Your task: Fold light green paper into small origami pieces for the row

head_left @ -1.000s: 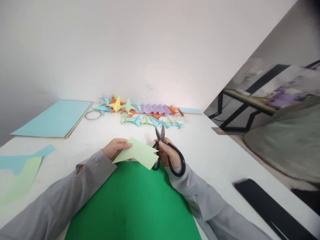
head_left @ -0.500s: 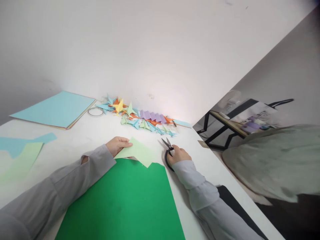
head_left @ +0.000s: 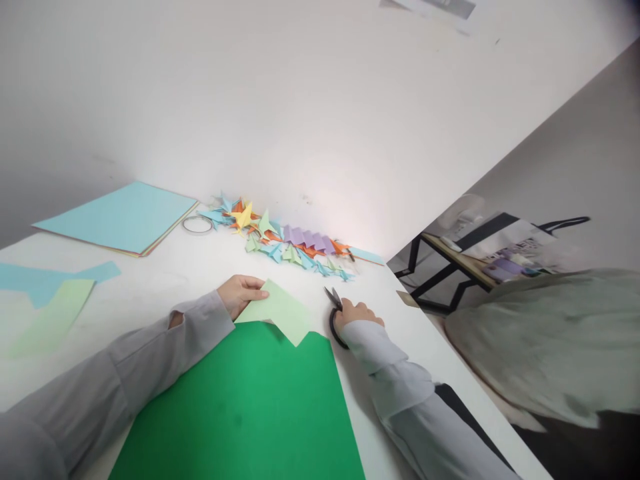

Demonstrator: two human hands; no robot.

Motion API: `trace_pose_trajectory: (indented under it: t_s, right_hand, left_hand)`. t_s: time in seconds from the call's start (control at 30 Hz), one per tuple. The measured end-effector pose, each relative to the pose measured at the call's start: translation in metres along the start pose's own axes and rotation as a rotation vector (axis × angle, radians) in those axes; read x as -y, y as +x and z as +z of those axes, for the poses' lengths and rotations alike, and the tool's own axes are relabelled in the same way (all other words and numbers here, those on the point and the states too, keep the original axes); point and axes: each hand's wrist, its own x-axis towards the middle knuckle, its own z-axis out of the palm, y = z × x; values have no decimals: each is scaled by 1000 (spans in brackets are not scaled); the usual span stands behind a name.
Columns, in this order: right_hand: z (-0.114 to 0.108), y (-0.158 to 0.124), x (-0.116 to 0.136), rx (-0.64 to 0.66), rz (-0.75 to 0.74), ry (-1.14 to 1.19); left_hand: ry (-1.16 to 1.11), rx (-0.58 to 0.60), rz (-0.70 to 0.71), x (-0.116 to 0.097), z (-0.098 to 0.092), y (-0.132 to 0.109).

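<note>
A piece of light green paper (head_left: pixel 286 311) is pinched at its upper left corner between the thumb and fingers of my left hand (head_left: pixel 242 295). Its lower part overlaps the far edge of a large green sheet (head_left: pixel 250 400) on the table. To the right, my right hand (head_left: pixel 358 316) rests by the table top, closed on black-handled scissors (head_left: pixel 336 319). The scissor blades point up and to the left, away from the paper and nearly together. My palm hides part of the handles.
Folded paper shapes (head_left: pixel 305 241) in several colours lie along the wall. A stack of blue-topped paper (head_left: pixel 120 217) and a tape roll (head_left: pixel 197 225) sit behind left. Blue (head_left: pixel 40 283) and pale green offcuts (head_left: pixel 55 320) lie left. A rack with a bag (head_left: pixel 505 240) stands right.
The scissor blades have come closer together, and the scissors have dipped a little. The light green paper has tilted slightly in my left hand. The whole view has shifted slightly.
</note>
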Motion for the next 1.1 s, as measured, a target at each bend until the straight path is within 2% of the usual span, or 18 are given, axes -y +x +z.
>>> trace_pose_trajectory:
  t_s: [0.07,0.1,0.13,0.17,0.2,0.3,0.4,0.47,0.6,0.73,0.8,0.87,0.97,1.03,1.1]
  right_hand:
    - [0,-7,5,-146,-71,134]
    - [0,-10,10,-210,-168,274]
    - [0,-14,15,-217,-311,464]
    - [1,-18,21,-180,-464,674]
    - [3,-22,28,-117,-531,878]
    - [9,-26,47,81,-465,1314]
    - [19,-22,57,186,-461,1532]
    - [27,-19,58,206,-489,1592]
    - [40,-18,56,153,-523,1614]
    - [41,-17,55,127,-509,1625]
    - [41,-15,55,109,-495,1636]
    - [40,-15,54,92,-474,1646]
    - [39,-15,55,87,-460,1642]
    - [39,-16,57,83,-470,1632]
    - [39,-17,57,76,-478,1622]
  left_hand:
    - [4,4,52,2,0,1]
    - [11,3,78,3,0,2]
    - [23,-3,101,4,0,2]
    - [43,-19,121,5,0,3]
    - [71,-41,136,6,-1,3]
    - [188,-130,161,6,-2,2]
    - [316,-179,138,2,-2,1]
    - [399,-185,115,-1,-2,0]
    - [605,-208,135,-4,2,0]
    - [739,-247,124,-7,7,0]
    - [800,-288,125,-15,5,-3]
    - [944,-258,183,-32,-2,-9]
    - [1490,-121,148,-69,-25,-23]
    - [1776,-198,83,-96,-45,-33]
    - [1923,-318,37,-117,-64,-42]
